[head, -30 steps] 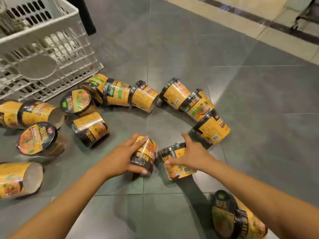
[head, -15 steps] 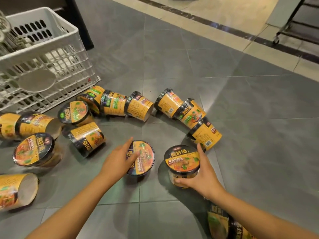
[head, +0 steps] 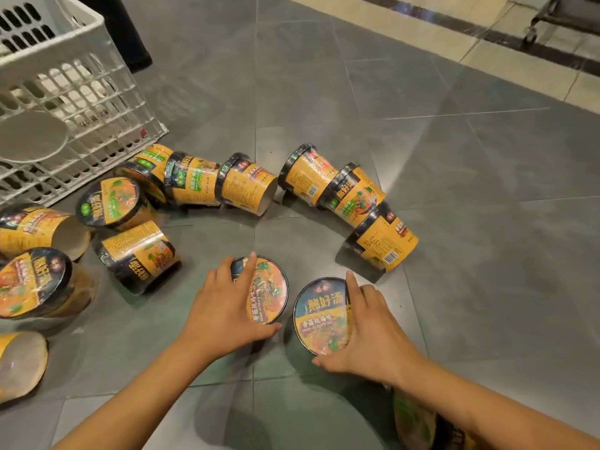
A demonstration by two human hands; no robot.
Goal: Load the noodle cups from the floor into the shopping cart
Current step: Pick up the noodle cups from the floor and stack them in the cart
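Observation:
Several yellow-and-black noodle cups lie scattered on the grey tiled floor (head: pixel 454 222), most on their sides in an arc. My left hand (head: pixel 224 306) grips one cup (head: pixel 271 289) with its lid facing up. Beside it, my right hand (head: pixel 370 332) grips a second cup (head: pixel 321 316), lid also facing up. The white plastic cart basket (head: pixel 81 92) stands at the upper left, a little beyond the cups.
More cups lie at the far left (head: pixel 32 280) and one under my right forearm (head: pixel 418 423). A dark post (head: pixel 130 30) stands behind the basket. A wheeled metal rack (head: pixel 558 17) sits at the top right on lighter tiles.
Both hands turned their cups from lying sideways to lid-up and lifted them slightly towards me. The camera moved a little.

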